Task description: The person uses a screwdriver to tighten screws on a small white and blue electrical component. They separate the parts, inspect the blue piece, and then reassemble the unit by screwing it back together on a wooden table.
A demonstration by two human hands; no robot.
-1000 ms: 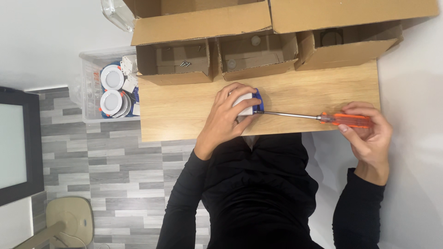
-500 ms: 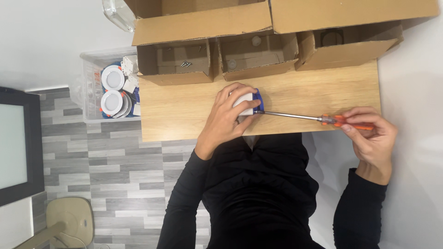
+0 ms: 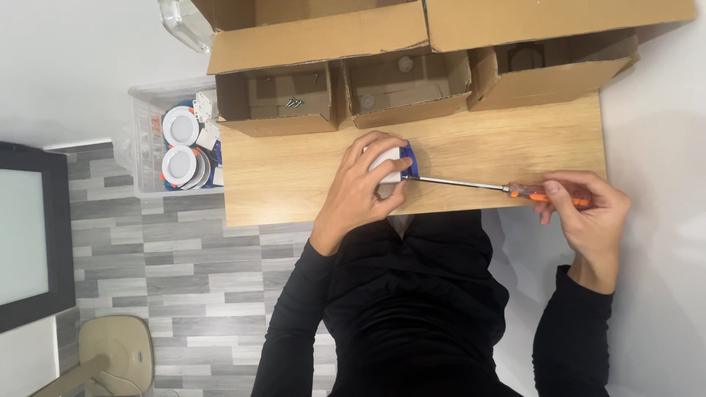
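My left hand (image 3: 362, 187) grips a small white and blue box-shaped part (image 3: 397, 163) and presses it down on the wooden table (image 3: 500, 143). My right hand (image 3: 585, 209) holds the orange handle of a long screwdriver (image 3: 482, 187). Its metal shaft lies nearly flat over the table, and its tip meets the blue side of the part. Both arms wear black sleeves.
Three open cardboard boxes (image 3: 408, 84) stand along the table's far edge; the left one (image 3: 283, 99) holds a few screws. A clear plastic bin (image 3: 173, 140) with round white lamp fittings stands left of the table. A dark-framed panel (image 3: 29, 235) and a stool (image 3: 118, 353) stand on the grey floor.
My right hand has turned slightly on the screwdriver handle, with the fingers shifting along it. The left hand and the part have stayed put.
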